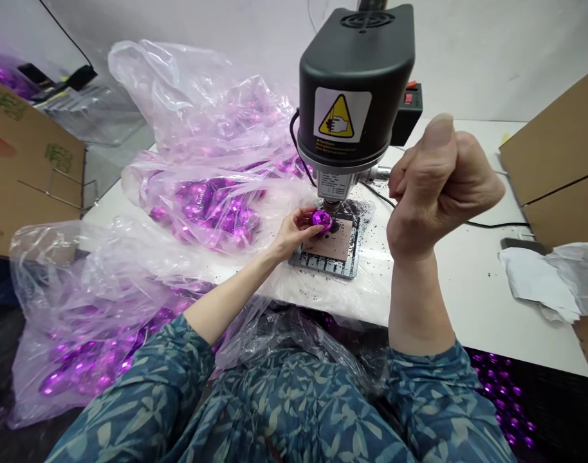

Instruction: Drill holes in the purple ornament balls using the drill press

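My left hand is closed on a shiny purple faceted ball, pinching it between thumb and fingers under the chuck of a small black drill press. The ball is just above a pinkish-brown board lying on the press's grey slotted base. Raised at the right of the press, my right hand is a fist beside the metal hub of the feed lever. It appears wrapped round that lever's handle, most of which the fingers hide. Dark shavings are scattered about the base.
Clear plastic bags of purple balls lie on the table and hang at the left. Cardboard boxes stand left and right. Crumpled white paper sits at the right edge. More purple balls are below the table, lower right.
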`<action>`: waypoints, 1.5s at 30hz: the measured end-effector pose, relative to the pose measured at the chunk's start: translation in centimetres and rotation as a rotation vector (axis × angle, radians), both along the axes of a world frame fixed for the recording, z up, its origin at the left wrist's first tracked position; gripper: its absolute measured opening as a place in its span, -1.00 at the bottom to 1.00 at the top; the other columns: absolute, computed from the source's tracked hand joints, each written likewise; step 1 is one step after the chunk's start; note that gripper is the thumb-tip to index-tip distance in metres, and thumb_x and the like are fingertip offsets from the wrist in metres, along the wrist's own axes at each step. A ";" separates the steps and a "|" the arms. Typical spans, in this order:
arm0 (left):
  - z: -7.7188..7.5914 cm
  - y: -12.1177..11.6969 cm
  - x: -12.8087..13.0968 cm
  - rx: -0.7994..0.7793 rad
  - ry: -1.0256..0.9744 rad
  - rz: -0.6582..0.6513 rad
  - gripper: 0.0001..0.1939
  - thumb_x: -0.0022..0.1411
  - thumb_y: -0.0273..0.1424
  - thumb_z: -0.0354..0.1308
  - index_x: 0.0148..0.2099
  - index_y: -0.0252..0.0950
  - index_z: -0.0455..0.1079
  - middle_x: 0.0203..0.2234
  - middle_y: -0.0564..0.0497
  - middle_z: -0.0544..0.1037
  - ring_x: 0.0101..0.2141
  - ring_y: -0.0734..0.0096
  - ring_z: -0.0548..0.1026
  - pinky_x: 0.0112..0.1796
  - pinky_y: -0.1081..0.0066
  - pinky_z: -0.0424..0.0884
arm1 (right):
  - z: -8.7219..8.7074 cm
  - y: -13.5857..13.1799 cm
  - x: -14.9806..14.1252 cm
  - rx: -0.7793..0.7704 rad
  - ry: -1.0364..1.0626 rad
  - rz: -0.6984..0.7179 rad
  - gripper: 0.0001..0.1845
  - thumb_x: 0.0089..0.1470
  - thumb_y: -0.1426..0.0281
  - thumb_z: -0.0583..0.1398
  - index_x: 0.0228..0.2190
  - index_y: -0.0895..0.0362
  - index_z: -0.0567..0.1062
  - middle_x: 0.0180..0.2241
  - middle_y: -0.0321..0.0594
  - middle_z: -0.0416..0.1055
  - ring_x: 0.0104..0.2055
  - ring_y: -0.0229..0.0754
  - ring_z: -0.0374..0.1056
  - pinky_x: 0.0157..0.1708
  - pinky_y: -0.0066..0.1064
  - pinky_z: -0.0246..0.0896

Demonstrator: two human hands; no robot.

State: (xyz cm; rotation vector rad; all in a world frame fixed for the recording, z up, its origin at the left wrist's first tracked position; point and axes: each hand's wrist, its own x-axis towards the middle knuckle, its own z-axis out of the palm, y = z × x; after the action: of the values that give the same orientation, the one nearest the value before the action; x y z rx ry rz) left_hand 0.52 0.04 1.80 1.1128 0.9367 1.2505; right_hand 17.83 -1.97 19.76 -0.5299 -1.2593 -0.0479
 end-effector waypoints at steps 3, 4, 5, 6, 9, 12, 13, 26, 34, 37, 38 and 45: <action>-0.5 0.3 0.0 0.040 0.034 -0.058 -0.24 -0.06 -0.13 0.73 0.09 -0.28 0.50 -0.05 -0.11 0.71 0.01 0.10 0.69 0.18 0.05 0.55 | -0.1 0.0 0.1 0.017 -0.006 -0.002 -0.35 0.43 0.07 0.16 -0.59 0.07 0.05 -0.69 -0.43 0.03 -0.68 -0.40 0.00 -0.59 -0.30 -0.13; -0.7 0.3 0.0 0.052 0.051 -0.072 -0.24 -0.04 -0.12 0.72 0.10 -0.28 0.50 -0.01 -0.13 0.70 0.03 0.08 0.69 0.20 0.03 0.55 | -0.1 0.0 0.1 0.026 -0.006 -0.002 -0.34 0.43 0.07 0.17 -0.59 0.08 0.04 -0.69 -0.43 0.02 -0.68 -0.40 0.00 -0.59 -0.30 -0.13; -0.9 0.3 0.0 0.065 0.070 -0.084 -0.24 -0.03 -0.11 0.72 0.10 -0.28 0.50 0.02 -0.15 0.69 0.05 0.06 0.68 0.22 0.01 0.55 | -0.1 0.0 0.1 0.028 -0.007 -0.006 -0.34 0.43 0.07 0.17 -0.59 0.08 0.04 -0.69 -0.43 0.01 -0.68 -0.40 0.00 -0.59 -0.30 -0.14; -1.1 0.4 0.1 0.081 0.091 -0.094 -0.24 -0.02 -0.10 0.71 0.11 -0.29 0.51 0.04 -0.17 0.68 0.08 0.04 0.68 0.24 -0.01 0.55 | -0.1 0.0 0.1 0.024 -0.009 -0.012 -0.34 0.43 0.05 0.16 -0.58 0.07 0.04 -0.69 -0.43 0.00 -0.68 -0.40 0.00 -0.59 -0.29 -0.14; -1.8 0.3 0.1 0.149 0.164 -0.120 -0.22 0.02 -0.04 0.68 0.15 -0.29 0.49 0.09 -0.22 0.66 0.14 -0.02 0.66 0.28 -0.05 0.55 | -0.1 -0.1 0.0 0.009 -0.021 -0.031 -0.33 0.43 0.01 0.15 -0.58 0.06 0.03 -0.69 -0.42 0.00 -0.68 -0.39 -0.02 -0.59 -0.28 -0.14; -2.5 -0.1 0.3 0.243 0.236 -0.146 -0.22 0.13 0.00 0.61 0.22 -0.27 0.45 0.15 -0.24 0.63 0.16 -0.02 0.65 0.27 -0.05 0.57 | -0.1 -0.2 -0.1 0.021 -0.009 -0.015 -0.33 0.42 0.02 0.16 -0.58 0.06 0.03 -0.69 -0.42 0.00 -0.67 -0.39 -0.01 -0.59 -0.29 -0.15; -2.6 -0.3 0.3 0.276 0.256 -0.148 -0.23 0.17 0.01 0.59 0.24 -0.26 0.43 0.17 -0.24 0.62 0.16 -0.01 0.65 0.27 -0.04 0.57 | -0.1 -0.2 -0.1 0.024 -0.005 -0.007 -0.34 0.42 0.04 0.17 -0.58 0.06 0.03 -0.68 -0.42 -0.01 -0.67 -0.38 0.00 -0.59 -0.29 -0.15; -4.0 -0.9 1.5 0.332 0.237 -0.040 -0.26 0.20 0.13 0.53 0.19 -0.22 0.43 0.09 -0.16 0.60 0.09 0.09 0.64 0.19 0.07 0.59 | -1.1 0.0 0.0 0.099 -0.025 -0.003 -0.34 0.45 0.20 0.17 -0.59 0.08 -0.01 -0.70 -0.44 -0.08 -0.70 -0.40 -0.01 -0.64 -0.32 -0.19; -3.9 -1.0 1.6 0.314 0.217 -0.044 -0.26 0.19 0.12 0.54 0.18 -0.20 0.41 0.09 -0.15 0.60 0.12 0.08 0.63 0.23 0.04 0.55 | -3.0 0.1 0.0 0.124 0.023 -0.039 -0.33 0.43 0.22 0.17 -0.67 0.06 0.05 -0.75 -0.42 -0.11 -0.75 -0.35 -0.12 -0.68 -0.26 -0.22; -3.7 -1.2 1.7 0.289 0.207 -0.040 -0.26 0.17 0.12 0.55 0.17 -0.20 0.42 0.09 -0.15 0.59 0.11 0.09 0.62 0.23 0.06 0.55 | -3.7 0.3 -0.1 0.104 0.046 -0.068 -0.27 0.42 0.13 0.17 -0.71 0.06 0.01 -0.77 -0.40 -0.14 -0.76 -0.34 -0.15 -0.65 -0.23 -0.26; -3.6 -1.2 1.7 0.283 0.203 -0.039 -0.26 0.16 0.12 0.56 0.17 -0.20 0.42 0.09 -0.15 0.60 0.11 0.09 0.62 0.23 0.06 0.55 | -3.9 0.4 -0.1 0.125 0.059 -0.062 -0.26 0.41 0.13 0.17 -0.71 0.06 0.00 -0.77 -0.41 -0.15 -0.76 -0.34 -0.16 -0.64 -0.24 -0.27; -3.5 -1.2 1.8 0.272 0.185 -0.029 -0.25 0.12 0.12 0.59 0.14 -0.21 0.45 0.06 -0.15 0.62 0.09 0.08 0.63 0.22 0.04 0.55 | -5.2 1.3 0.2 0.367 0.010 -0.008 -0.41 0.34 0.43 0.19 -0.61 0.06 -0.02 -0.74 -0.48 -0.08 -0.74 -0.40 -0.11 -0.73 -0.38 -0.15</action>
State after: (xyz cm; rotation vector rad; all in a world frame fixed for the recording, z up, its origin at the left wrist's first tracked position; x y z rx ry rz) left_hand 2.28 -1.16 -1.67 1.4708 0.9007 1.2934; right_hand 18.04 -0.69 14.52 -0.2166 -1.2036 -0.2772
